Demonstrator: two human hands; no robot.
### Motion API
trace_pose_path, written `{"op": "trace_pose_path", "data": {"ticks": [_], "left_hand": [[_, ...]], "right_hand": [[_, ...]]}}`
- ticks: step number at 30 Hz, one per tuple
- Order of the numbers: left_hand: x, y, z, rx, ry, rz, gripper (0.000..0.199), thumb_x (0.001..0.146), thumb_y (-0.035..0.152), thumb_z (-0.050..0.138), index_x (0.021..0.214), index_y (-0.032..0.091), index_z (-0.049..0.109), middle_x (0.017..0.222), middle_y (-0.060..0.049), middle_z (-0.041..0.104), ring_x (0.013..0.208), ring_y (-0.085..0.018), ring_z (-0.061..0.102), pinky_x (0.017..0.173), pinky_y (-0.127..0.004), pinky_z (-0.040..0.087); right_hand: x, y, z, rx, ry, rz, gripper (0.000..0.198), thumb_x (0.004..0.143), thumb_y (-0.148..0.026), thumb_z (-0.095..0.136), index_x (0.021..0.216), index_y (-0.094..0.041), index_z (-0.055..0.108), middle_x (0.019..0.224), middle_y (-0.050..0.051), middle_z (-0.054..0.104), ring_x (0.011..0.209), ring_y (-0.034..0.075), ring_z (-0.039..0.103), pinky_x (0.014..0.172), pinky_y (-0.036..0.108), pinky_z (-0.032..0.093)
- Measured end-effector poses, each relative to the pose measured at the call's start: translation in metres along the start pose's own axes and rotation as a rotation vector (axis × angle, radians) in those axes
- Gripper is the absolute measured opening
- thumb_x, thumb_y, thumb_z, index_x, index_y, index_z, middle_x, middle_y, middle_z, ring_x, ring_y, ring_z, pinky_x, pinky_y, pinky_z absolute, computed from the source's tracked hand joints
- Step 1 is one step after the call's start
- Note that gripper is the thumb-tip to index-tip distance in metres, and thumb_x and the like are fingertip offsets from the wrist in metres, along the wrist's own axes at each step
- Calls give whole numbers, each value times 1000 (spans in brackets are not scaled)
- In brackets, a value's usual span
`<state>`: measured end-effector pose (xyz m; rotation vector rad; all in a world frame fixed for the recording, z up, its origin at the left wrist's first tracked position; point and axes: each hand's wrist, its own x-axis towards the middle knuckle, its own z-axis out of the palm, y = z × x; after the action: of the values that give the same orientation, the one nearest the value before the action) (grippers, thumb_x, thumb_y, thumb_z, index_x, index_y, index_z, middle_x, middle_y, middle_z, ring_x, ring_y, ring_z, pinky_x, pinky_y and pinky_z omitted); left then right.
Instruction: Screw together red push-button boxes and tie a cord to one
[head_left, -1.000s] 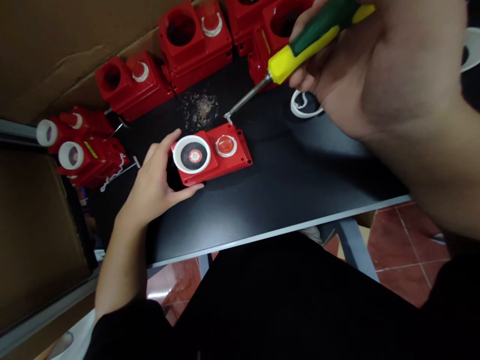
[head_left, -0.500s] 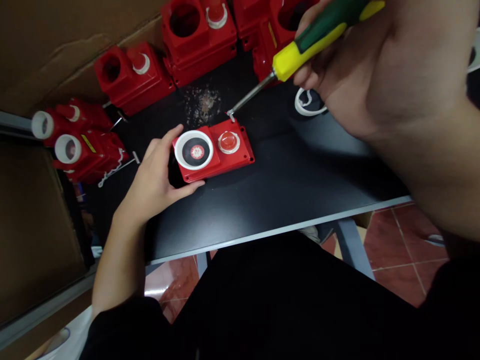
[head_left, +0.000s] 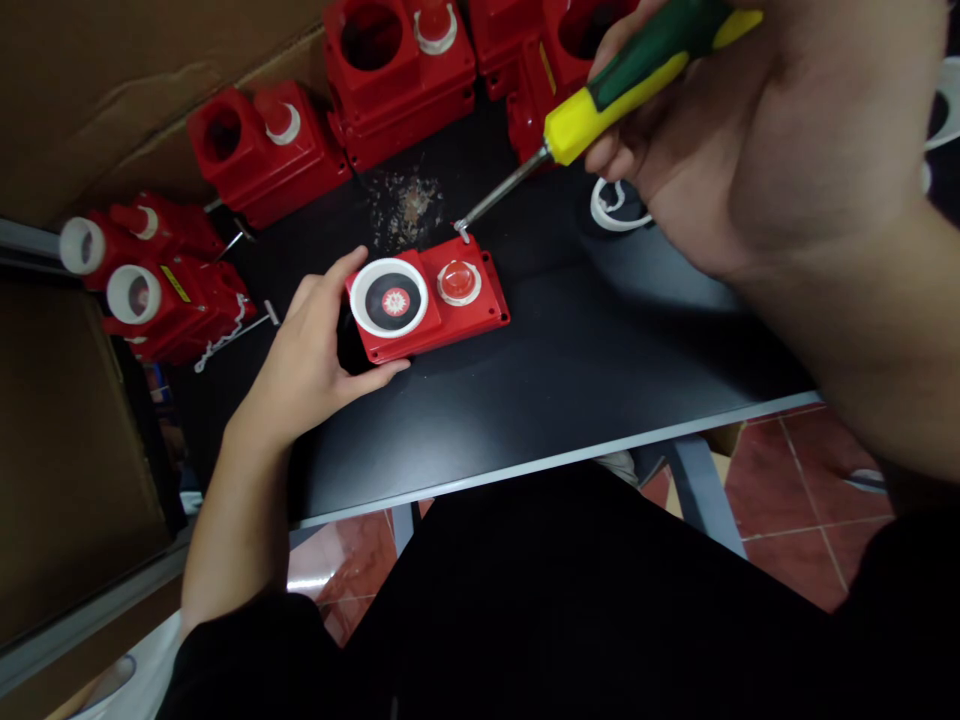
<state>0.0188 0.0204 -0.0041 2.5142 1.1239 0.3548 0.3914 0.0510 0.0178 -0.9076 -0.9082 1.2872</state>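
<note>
A flat red housing [head_left: 442,340] lies on the black tabletop, with a white ring around a dark disc [head_left: 388,297] on its left part and a clear red dome [head_left: 457,282] in a white collar on its right. My left hand [head_left: 311,350] grips the housing's left end between thumb and fingers. Up at the right, my right hand [head_left: 675,170] is closed around the yellow and green handle of a screwdriver [head_left: 577,120]. The screwdriver's shaft slants down to the housing's far edge, where a small pale piece, perhaps a screw, shows at the tip.
Several red housings [head_left: 405,130] line the back along a cardboard wall [head_left: 135,100]. Small shavings [head_left: 412,205] are scattered behind the held housing. A white ring [head_left: 619,205] lies near my right hand. Two T-shaped metal rods [head_left: 247,330] rest at the left. The table's front edge [head_left: 555,458] is grey.
Hardly anything differs. The view has shifted very slightly; both hands, the screwdriver and the housing stay in nearly the same places.
</note>
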Motion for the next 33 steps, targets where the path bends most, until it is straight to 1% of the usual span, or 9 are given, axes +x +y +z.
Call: {"op": "trace_pose_path", "data": {"ticks": [6,8,13,18,20,22,26,30,33], "left_hand": [[1,0,0,0,-2,-5,103,103,76,91,183,30,46,176,-18,71,151,-47,78,127,-74,68],[1,0,0,-8,16,13,101,103,74,92,183,31,48,176,-18,71,151,-47,78,127,-74,69],[1,0,0,-25,27,13,102,101,74,95,182,32,50,179,-18,69,152,-48,78,128,-74,68],[0,-2,0,-15,27,64,106,105,75,92,189,34,42,178,-17,69,151,-47,77,125,-72,70],[-1,-4,1,-11,21,72,108,105,75,92,191,35,39,179,-17,68,151,-48,77,126,-74,70],[-1,-6,3,-32,27,66,110,103,77,94,190,36,40,179,-17,68,151,-49,77,127,-76,69],[-1,-7,5,-79,38,35,110,99,80,96,186,36,46,179,-17,67,152,-50,76,129,-78,68],[1,-1,2,-59,7,-29,107,95,69,101,182,35,49,178,-17,69,154,-51,75,130,-78,67],[2,5,-1,-47,15,-36,104,94,66,101,180,35,51,177,-17,71,153,-51,77,130,-79,66]], "right_hand": [[-1,-4,-2,29,5,-3,63,48,-63,110,75,-23,70,70,-5,65,68,12,69,52,25,55],[-2,-4,-3,31,-12,2,56,52,-59,107,76,-23,71,71,-6,65,70,12,71,53,25,57],[-3,-5,-1,15,-17,-7,40,61,-52,96,74,-25,70,69,-7,66,66,12,70,52,25,54],[-5,-7,5,1,27,16,24,67,-40,85,71,-24,66,69,-7,61,67,10,69,51,22,53],[-7,-9,5,-11,23,10,25,71,-42,82,72,-24,66,71,-7,62,69,9,69,53,21,53],[-9,-10,4,-27,2,10,27,72,-43,85,75,-24,67,74,-7,64,72,9,71,54,21,55],[-9,-9,-1,-56,-2,-13,32,70,-37,97,81,-24,70,80,-7,69,71,9,69,52,21,58],[-7,-3,1,-6,-24,-54,28,71,-34,97,77,-23,72,76,-5,71,65,10,67,48,21,57],[-8,-2,6,21,35,-103,27,73,-37,91,74,-23,68,71,-4,67,59,8,61,45,19,53]]}}
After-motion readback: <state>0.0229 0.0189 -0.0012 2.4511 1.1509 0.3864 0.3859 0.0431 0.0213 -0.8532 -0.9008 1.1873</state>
